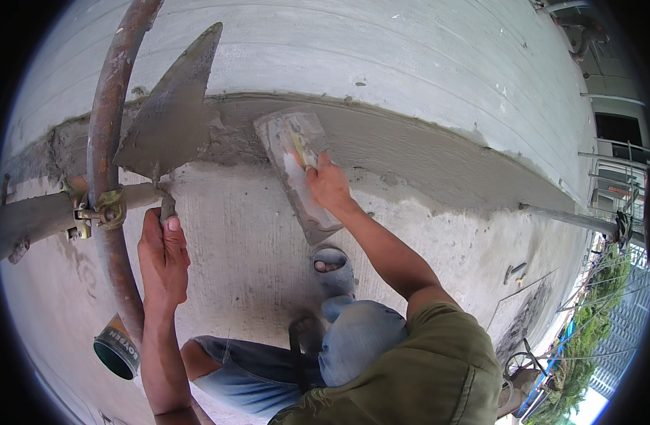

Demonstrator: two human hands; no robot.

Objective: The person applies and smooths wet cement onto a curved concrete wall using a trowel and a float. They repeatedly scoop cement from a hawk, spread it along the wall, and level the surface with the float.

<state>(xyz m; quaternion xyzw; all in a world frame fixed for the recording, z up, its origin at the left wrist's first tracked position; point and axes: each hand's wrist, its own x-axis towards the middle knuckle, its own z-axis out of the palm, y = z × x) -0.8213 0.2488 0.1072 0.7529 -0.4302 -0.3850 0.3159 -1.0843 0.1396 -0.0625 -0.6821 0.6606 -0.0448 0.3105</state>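
My left hand (163, 258) is closed around the handle of a pointed trowel (170, 117), its blade raised in front of the wall and smeared with grey mortar. My right hand (329, 183) grips the handle of a rectangular plastering float (296, 177). The float is tilted, its far end over the band of wet mortar (424, 145) that runs along the foot of the wall; whether its face touches the mortar is hidden. Smooth mortar extends to the right of the float, and a rougher patch lies to the left behind the trowel.
A rusty scaffold pipe (111, 92) rises at my left, joined by a clamp (102, 209) to a crosswise pipe (34, 223). A dark green can (117, 347) is at the lower left. Another pipe (569, 218) and a small tool (513, 272) are to the right.
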